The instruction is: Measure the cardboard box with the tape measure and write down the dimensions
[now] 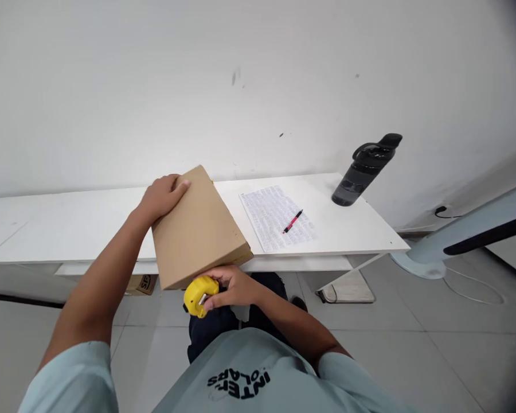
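Observation:
A brown cardboard box (pixel 200 226) lies tilted at the front edge of the white table, its near end jutting out over the edge. My left hand (pixel 163 196) grips its far left side, thumb on the top face and some fingers out of sight behind it. Below the box's near end, my right hand (pixel 227 287) is closed around a yellow tape measure (pixel 198 295), which is close against the box. Whether any of its blade is drawn out along the box, I cannot tell.
Right of the box, a red and black pen (pixel 293 221) rests on a printed sheet (pixel 269 215). A dark water bottle (pixel 363 172) stands on the right of the white table (pixel 69 223), by the wall. Another cardboard box (pixel 141 284) sits below the table.

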### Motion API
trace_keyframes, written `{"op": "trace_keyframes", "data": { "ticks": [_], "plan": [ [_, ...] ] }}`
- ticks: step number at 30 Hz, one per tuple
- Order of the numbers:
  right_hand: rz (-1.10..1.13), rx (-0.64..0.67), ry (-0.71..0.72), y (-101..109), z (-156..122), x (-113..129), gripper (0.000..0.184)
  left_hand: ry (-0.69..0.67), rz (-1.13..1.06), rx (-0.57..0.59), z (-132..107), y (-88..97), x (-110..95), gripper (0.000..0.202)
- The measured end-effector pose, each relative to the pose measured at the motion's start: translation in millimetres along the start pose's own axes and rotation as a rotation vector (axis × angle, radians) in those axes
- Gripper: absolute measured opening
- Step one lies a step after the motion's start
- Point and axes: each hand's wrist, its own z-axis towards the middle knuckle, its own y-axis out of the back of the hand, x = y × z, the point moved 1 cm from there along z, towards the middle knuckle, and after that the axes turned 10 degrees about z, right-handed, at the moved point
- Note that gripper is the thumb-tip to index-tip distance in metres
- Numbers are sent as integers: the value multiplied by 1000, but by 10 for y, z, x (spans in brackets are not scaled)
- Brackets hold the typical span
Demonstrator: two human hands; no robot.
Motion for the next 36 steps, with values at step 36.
{"op": "trace_keyframes", "data": {
  "ticks": [36],
  "plan": [
    [77, -559, 347, 303, -478, 473, 56, -232, -202, -923, -2411, -363, -380, 18]
  ]
}}
